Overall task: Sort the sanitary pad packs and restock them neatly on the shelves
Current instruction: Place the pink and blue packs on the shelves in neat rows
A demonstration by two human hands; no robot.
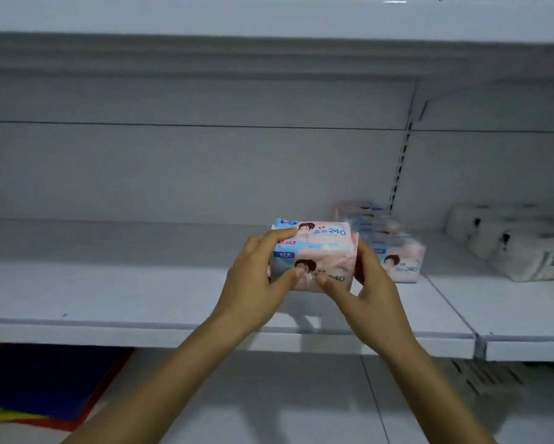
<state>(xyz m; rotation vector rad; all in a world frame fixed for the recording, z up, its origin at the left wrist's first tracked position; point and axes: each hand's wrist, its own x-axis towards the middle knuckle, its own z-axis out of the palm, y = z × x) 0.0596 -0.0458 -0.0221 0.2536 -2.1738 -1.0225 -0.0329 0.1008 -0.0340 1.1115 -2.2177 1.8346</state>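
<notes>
Two pink-and-blue sanitary pad packs point(320, 251), marked 240, are stacked one on the other above the white shelf point(141, 283). My left hand point(256, 277) grips their left side, with the thumb on the lower pack's front and a finger along the top pack. My right hand point(365, 293) grips the right side, its thumb on the lower front. A row of the same packs point(394, 251) stands on the shelf just to the right, running back to the wall.
White wrapped tissue rolls point(519, 248) lie on the adjoining shelf section at the right. An upper shelf point(269, 56) overhangs. Below, a white floor and a blue, red and yellow mat point(45, 386) at lower left.
</notes>
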